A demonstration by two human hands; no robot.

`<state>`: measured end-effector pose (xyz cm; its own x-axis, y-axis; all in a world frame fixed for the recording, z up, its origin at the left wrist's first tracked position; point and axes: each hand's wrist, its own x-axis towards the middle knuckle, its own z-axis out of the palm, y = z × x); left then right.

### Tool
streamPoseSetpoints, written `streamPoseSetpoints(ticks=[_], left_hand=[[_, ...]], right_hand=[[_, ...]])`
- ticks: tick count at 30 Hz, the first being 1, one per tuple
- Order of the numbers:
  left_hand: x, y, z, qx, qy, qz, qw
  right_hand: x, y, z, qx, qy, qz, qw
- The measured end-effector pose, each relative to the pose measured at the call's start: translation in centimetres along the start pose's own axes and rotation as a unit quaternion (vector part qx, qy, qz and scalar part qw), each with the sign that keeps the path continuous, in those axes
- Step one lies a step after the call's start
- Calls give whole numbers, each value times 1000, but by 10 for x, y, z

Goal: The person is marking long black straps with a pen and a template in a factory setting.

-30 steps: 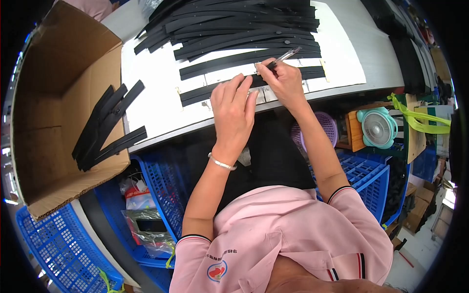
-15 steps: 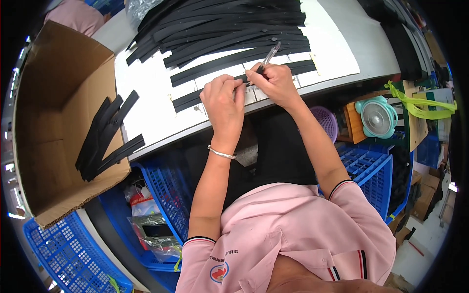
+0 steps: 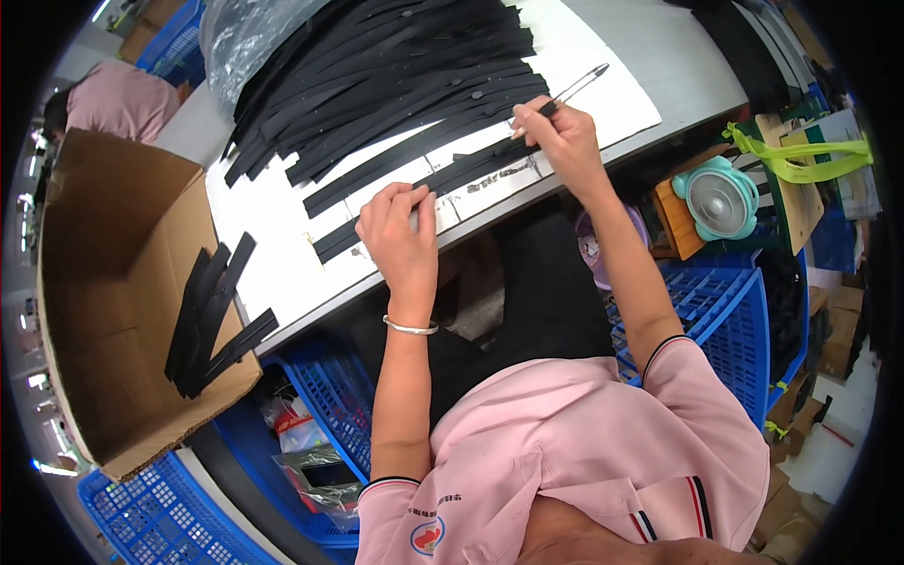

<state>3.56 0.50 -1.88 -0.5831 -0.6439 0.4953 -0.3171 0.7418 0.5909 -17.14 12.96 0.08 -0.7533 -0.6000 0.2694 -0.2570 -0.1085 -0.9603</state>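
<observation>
While one black strip (image 3: 471,168) lies near the front edge of the white board (image 3: 273,259), the left hand (image 3: 399,231), loosely curled, rests on the strip, any grip unclear; the right hand (image 3: 568,141) pinches a pen (image 3: 582,83) near its right end. Beyond lie heaped black strips (image 3: 395,75).

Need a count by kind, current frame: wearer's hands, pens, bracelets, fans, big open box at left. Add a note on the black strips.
Hands: 2 (left hand, right hand)
Pen: 1
Bracelet: 1
Teal fan: 1
Open cardboard box: 1
Total: 6
Black strips: overlapping, not countable, left out.
</observation>
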Motion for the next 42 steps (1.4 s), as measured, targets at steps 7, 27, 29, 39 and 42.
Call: streamPoseSetpoints(ticks=[7, 27, 29, 39, 42], left_hand=[[9, 19, 13, -22, -5, 10, 1000], [32, 61, 78, -65, -41, 61, 995], [32, 61, 77, -64, -43, 60, 995], [33, 59, 79, -63, -39, 59, 996], [33, 59, 79, -61, -31, 64, 996]], right_hand=[[7, 19, -23, -88, -14, 8, 996], [8, 31, -20, -162, -24, -46, 985], [7, 28, -21, -117, -19, -34, 992], [7, 28, -26, -170, -65, -71, 981], [9, 27, -28, -204, -81, -82, 972]])
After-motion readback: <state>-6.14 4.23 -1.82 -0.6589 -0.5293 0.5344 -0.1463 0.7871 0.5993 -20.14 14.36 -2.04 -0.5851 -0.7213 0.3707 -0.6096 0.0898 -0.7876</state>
